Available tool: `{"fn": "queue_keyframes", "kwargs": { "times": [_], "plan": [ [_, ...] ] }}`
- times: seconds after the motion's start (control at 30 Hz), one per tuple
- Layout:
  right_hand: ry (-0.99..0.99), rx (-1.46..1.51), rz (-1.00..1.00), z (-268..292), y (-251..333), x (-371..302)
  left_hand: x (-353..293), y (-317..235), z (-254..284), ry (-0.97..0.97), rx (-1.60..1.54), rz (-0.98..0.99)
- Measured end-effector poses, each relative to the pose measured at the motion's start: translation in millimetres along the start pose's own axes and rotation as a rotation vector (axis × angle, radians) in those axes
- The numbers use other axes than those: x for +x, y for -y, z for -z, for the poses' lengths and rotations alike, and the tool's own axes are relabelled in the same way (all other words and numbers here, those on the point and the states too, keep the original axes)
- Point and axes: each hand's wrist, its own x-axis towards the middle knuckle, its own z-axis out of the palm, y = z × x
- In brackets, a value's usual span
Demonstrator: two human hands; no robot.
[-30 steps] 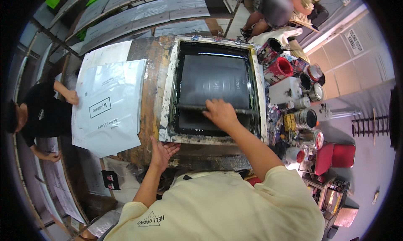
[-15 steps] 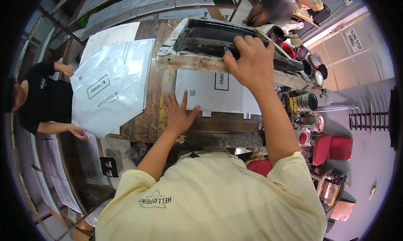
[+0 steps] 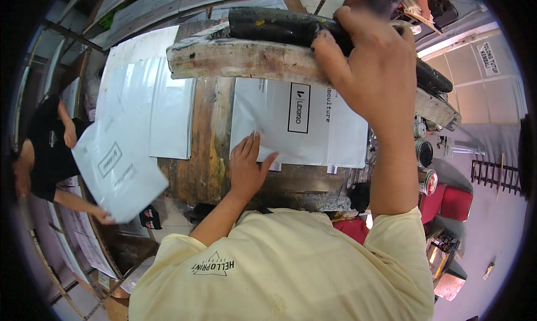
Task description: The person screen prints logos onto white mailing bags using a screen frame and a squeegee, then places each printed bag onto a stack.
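My right hand is closed round a wooden-edged screen printing frame, its thumb against the near edge. A black squeegee-like bar lies along the frame, partly behind my fingers. The frame is raised and tilted above a flat white plastic bag with black print. On the bag's lower left part rests my left hand, its fingers stretched out and the thumb apart. The frame hides the bag's far end.
At the left a co-worker holds another printed white bag beside a stack of white bags on the worn wooden table. Ink cans stand at the right. Racks with white sheets line the back.
The screen frame has risen toward me with my right hand, uncovering more of the bag. My left hand has shifted slightly right and nearer. The co-worker's bag has moved left off the stack.
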Motion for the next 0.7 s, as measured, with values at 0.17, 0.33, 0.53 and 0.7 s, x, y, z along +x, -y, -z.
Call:
{"fn": "queue_keyframes", "kwargs": {
  "times": [0.17,0.33,0.53,0.7],
  "plan": [
    [-0.047,0.020,0.010,-1.9,-12.0,18.7,58.6,-34.2,37.9,-0.322,-0.453,0.085],
    [0.011,0.033,-0.033,2.2,-1.8,16.5,11.6,39.0,47.0,-0.425,-0.574,0.345],
    [0.027,0.020,-0.040,6.7,6.3,9.9,18.2,204.6,97.8,-0.435,-0.691,0.522],
    [0.025,0.002,-0.049,2.9,11.8,-5.8,51.7,353.7,157.8,-0.377,-0.469,0.461]
  ]
}}
